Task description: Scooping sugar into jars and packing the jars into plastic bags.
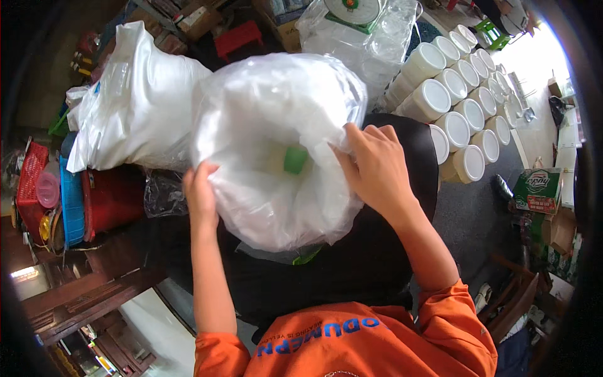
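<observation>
In front of me stands a large white bag point(270, 220) with a clear plastic layer, its wide mouth facing up toward me. My left hand point(201, 196) is closed on the near left part of its rim. On the right side my right hand point(377, 164) grips the rim, thumb toward the inside and fingers folded over the plastic. Down inside the bag lies a small green cup-like object point(294, 160) on pale contents that I cannot make out. A full white sack point(141, 100) leans close to the bag's left side.
Rows of white tubs with lids point(452, 129) stand at the right. A round-dial scale point(353, 11) sits beyond the bag on clear plastic. At left are a red bin point(113, 204), a blue basket point(71, 201) and a red basket point(30, 176). A green carton point(537, 190) stands far right.
</observation>
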Tool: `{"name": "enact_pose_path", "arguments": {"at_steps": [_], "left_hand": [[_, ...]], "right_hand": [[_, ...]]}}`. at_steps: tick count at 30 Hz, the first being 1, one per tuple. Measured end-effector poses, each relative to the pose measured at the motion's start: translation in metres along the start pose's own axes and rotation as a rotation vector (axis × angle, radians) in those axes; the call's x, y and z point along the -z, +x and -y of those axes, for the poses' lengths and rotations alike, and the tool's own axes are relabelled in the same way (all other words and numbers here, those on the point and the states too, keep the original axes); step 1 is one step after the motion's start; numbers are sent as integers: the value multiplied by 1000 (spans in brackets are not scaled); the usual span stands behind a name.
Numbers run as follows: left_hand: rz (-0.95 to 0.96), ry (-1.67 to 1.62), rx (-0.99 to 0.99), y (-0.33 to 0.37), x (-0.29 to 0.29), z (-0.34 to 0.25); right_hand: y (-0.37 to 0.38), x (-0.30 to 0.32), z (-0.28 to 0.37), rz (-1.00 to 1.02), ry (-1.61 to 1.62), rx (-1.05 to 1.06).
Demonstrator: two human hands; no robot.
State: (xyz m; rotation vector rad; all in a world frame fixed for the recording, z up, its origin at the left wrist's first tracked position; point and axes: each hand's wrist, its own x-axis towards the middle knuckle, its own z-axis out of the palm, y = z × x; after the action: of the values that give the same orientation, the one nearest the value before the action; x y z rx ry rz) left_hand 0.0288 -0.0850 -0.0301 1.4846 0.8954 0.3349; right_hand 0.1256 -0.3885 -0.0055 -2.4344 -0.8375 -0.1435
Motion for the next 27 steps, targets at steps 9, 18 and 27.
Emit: {"name": "enact_pose_path", "arguments": {"at_steps": [9, 18, 27], "left_hand": [[256, 175, -147, -21, -28, 0], [228, 364, -229, -11, -1, -12], [224, 524, -235, -13, 44, -6]], "right_hand": [[1, -3, -5, -176, -51, 8], [5, -5, 3, -201, -82, -5], [12, -19, 26, -98, -41, 29]]}}
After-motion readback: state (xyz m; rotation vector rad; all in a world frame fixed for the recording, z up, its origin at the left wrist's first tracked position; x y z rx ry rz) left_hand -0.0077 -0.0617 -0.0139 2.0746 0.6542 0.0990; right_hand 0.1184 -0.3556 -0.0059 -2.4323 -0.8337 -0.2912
